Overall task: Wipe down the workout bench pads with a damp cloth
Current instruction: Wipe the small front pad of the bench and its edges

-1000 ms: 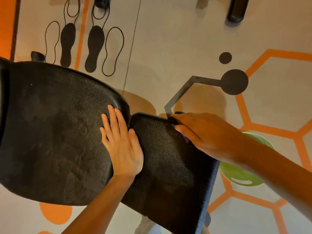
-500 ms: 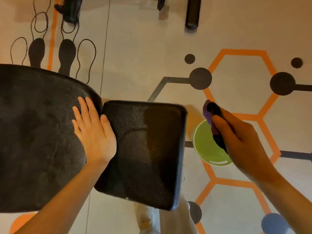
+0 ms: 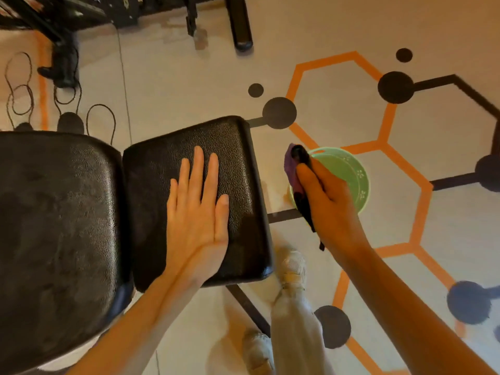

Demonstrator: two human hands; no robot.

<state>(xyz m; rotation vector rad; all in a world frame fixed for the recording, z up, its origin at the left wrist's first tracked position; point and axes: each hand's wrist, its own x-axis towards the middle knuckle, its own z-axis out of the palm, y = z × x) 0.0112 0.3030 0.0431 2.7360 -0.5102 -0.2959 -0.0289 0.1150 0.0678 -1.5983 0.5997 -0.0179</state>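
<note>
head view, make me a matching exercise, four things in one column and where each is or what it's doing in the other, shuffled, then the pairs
Things:
1. left hand
2. right hand
3. green bowl
4. larger bench pad

Places or states:
A. on the floor, partly under the hand with the cloth
B. grips a purple cloth
C. lies flat, fingers straight, on the smaller bench pad
D. fills the left of the view, no hand on it

Pairs: 1-C, 2-B, 3-A, 4-D

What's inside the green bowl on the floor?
The right hand, gripping a purple cloth, covers much of the green bowl. The part showing looks bare; any water cannot be made out.
</note>
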